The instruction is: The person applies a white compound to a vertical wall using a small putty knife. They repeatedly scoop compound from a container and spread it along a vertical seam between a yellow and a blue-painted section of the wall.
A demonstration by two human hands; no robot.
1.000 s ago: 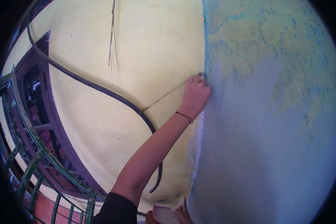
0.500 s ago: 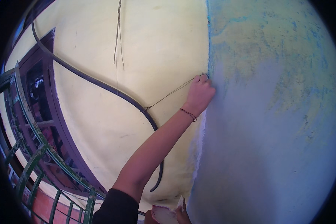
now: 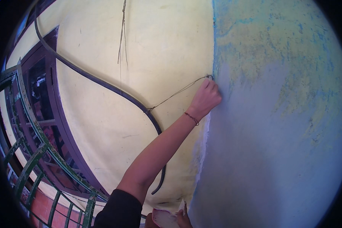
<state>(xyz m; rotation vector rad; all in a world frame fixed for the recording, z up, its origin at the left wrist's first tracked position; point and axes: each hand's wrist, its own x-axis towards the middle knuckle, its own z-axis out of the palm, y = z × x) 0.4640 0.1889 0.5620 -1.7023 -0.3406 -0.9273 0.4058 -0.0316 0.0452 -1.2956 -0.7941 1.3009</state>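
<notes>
My left hand [image 3: 207,97] is raised against the wall, its fingers closed at the end of a thin wire [image 3: 178,91]. The fingertips are partly hidden behind the hand. From a small dark loop [image 3: 209,77] just above the fingers, the wire slants down to a black hose [image 3: 114,89], where it is tied round. At the lower edge, my right hand [image 3: 184,221] grips a shallow pink-rimmed container [image 3: 164,219] with whitish paste in it. A pale, flat, pointed piece [image 3: 182,206], like a scraper blade, stands up beside the thumb; the picture cuts off the rest.
A cream wall [image 3: 171,45] meets a blue-grey wall [image 3: 250,152] with patchy paint at a vertical corner. Thin strands [image 3: 123,34] hang above the hose. On the left are a purple-framed window [image 3: 70,140] and a green metal railing [image 3: 45,146].
My left hand has slid slightly down along the corner, so the dark loop and wire end show above its fingers. The right hand and container shift slightly left.
</notes>
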